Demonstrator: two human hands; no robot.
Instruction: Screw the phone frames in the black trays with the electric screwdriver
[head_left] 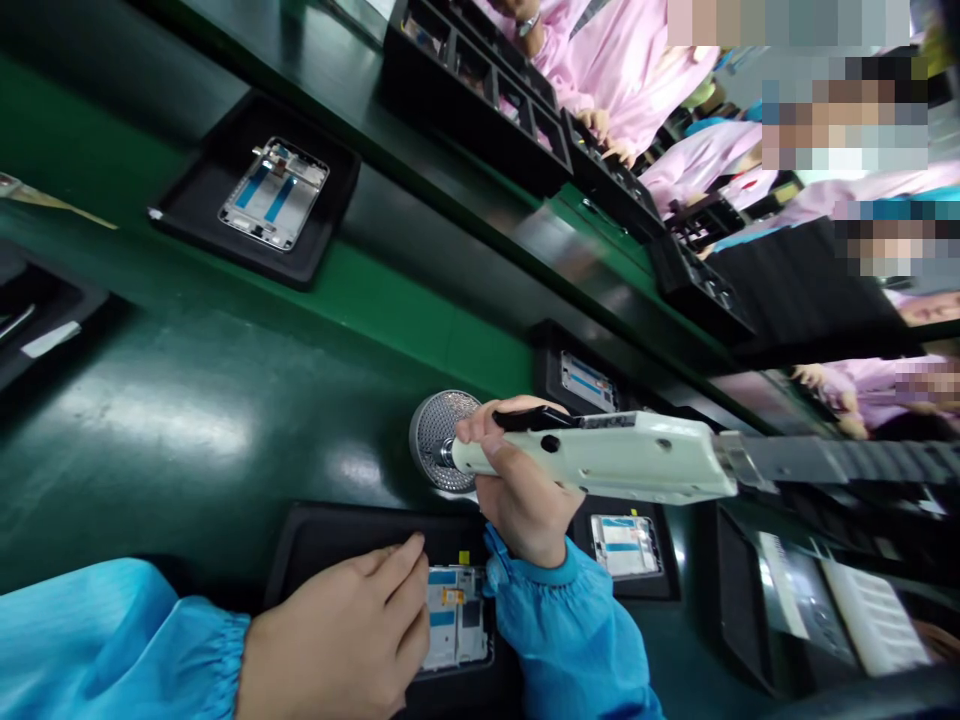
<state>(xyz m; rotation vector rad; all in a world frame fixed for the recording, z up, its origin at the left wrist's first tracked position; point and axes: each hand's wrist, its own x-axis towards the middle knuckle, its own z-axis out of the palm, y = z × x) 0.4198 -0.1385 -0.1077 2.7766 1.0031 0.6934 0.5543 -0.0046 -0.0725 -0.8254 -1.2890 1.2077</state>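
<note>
My right hand (529, 490) is wrapped around a pale electric screwdriver (637, 455) with a black lever along its side. The screwdriver's metal tip reaches into a round, perforated metal dish (431, 430) on the bench. My left hand (341, 630) lies palm down over the left side of a phone frame (461, 620), its fingers stretched and close together. That frame has blue strips and an orange flex piece, and sits in a black tray (330, 525). The left thumb is hidden.
Another phone frame (277, 195) lies in a black tray at the upper left. More frames in trays, such as the phone frame (626, 545), are to the right. Black compartment boxes (480, 100) line the far side, where co-workers in pink sit. A grey cable (847, 460) trails right.
</note>
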